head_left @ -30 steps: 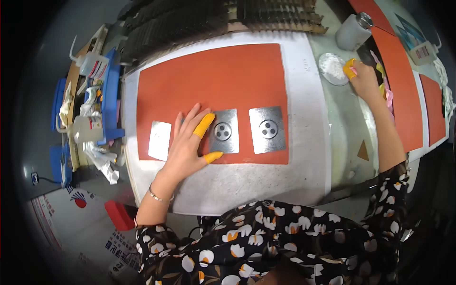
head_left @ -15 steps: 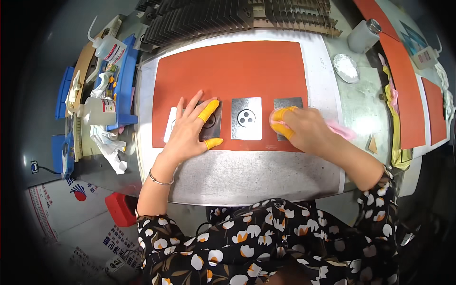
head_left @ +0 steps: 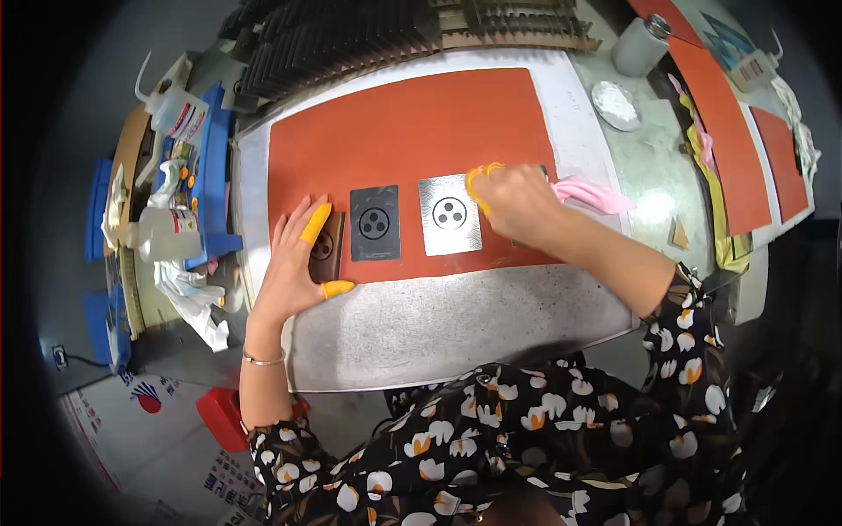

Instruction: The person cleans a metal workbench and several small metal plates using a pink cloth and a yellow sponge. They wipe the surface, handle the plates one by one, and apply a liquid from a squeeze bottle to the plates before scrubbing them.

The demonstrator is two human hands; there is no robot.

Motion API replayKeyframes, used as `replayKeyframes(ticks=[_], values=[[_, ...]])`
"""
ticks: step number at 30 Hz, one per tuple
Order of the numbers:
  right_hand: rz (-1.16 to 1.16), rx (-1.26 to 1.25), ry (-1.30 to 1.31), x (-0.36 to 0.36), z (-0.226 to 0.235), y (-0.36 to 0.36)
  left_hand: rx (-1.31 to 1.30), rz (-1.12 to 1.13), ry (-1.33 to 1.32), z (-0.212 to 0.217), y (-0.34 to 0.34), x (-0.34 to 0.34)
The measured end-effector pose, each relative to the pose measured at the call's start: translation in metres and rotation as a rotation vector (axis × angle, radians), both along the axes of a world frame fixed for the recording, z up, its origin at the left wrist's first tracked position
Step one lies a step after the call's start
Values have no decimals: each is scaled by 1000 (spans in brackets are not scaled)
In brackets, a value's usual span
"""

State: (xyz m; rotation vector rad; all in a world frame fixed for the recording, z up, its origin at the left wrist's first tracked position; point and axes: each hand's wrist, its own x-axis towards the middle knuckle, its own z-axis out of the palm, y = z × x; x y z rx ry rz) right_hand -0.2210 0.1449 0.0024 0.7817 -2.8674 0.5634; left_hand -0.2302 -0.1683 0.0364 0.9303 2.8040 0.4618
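Note:
My left hand (head_left: 289, 263), with yellow finger cots on its thumb and a finger, lies with fingers spread over a brownish card (head_left: 323, 250), partly covering it. To its right is a dark grey card (head_left: 374, 223) with a ringed three-dot mark, then a silver card (head_left: 436, 230) with the same mark. My right hand (head_left: 517, 200), also in yellow finger cots, is closed at the silver card's upper right corner. What its fingers hold is hidden. Beneath that hand, another dark card (head_left: 519, 245) shows only at its edges.
The cards lie on an orange-red mat (head_left: 403, 123). A pink cloth (head_left: 592, 193) lies beside my right wrist. Black finned racks (head_left: 342, 53) stand behind. Blue trays (head_left: 210, 167) and squeeze bottles (head_left: 171, 232) are at left; a dish of white material (head_left: 616, 105) and a grey bottle (head_left: 640, 46) at right.
My left hand has moved left off the dark grey card, onto the leftmost card. My right hand has shifted up and left from the rightmost card to the silver card's corner. The view has shifted slightly.

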Motion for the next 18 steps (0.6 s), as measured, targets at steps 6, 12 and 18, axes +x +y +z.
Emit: replayKeyframes(ticks=[6,12,18], values=[[30,-38,-68,11,-10,-7,24,34,103,-11,-18,7],[110,12,-48,41,-11,-14,14,99,187,-13,-25,11],[8,-67,6,-11,-7,-4,-49,186,219,-10,-18,10]])
